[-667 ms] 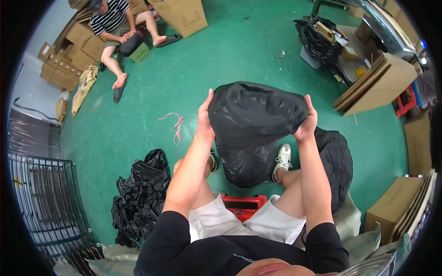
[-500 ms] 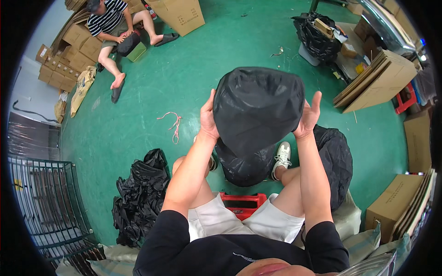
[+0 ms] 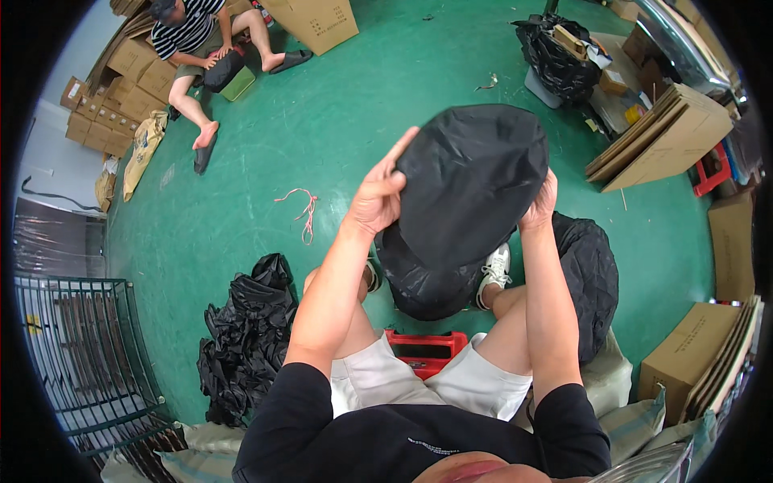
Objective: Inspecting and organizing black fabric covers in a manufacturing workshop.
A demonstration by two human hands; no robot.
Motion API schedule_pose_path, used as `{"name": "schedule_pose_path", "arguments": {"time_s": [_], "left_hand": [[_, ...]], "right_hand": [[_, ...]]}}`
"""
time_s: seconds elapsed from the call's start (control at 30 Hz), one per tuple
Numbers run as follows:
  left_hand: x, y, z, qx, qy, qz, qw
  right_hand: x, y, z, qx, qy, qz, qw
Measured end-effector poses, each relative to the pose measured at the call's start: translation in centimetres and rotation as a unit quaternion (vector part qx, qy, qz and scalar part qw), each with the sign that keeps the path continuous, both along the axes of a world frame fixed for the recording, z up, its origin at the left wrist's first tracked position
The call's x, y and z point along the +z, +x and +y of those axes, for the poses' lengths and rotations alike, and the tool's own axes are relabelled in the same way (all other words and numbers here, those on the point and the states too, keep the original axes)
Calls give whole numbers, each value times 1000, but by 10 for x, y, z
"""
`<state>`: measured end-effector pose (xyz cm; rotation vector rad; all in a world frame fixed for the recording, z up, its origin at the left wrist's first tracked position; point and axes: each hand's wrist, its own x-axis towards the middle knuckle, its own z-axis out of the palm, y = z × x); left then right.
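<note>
A rounded black fabric cover is held up in front of me, between both hands. My left hand grips its left edge, thumb on the near side and fingers reaching up along the rim. At the right edge my right hand holds it, fingers partly hidden behind the cloth. Below it, between my shoes, sits a black-covered rounded bundle, its upper part hidden. A crumpled black heap lies left of my legs. Beside my right leg stands another bulging black bundle.
A red plastic stool shows between my thighs. Pink string lies on the green floor. Far left, a seated person handles a dark thing over a green bin. Flattened cardboard leans at right; a metal rack stands left.
The cover has shifted slightly up and right and tilted, its right side higher. My left hand has moved up along its edge, and my right hand's thumb no longer sticks up.
</note>
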<state>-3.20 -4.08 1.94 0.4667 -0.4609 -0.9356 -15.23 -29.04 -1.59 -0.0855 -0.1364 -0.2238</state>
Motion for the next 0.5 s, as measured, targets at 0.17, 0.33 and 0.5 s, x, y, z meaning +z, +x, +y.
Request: {"name": "schedule_pose_path", "arguments": {"time_s": [0.17,0.33,0.5], "left_hand": [[14,1,6,20,-55,31,998],[-15,20,17,134,-36,122,983],[-39,34,27,174,-16,223,959]], "right_hand": [[7,-7,-14,-34,-22,-13,999],[31,-3,36,68,-199,230,950],[56,-22,45,96,-48,161,981]]}}
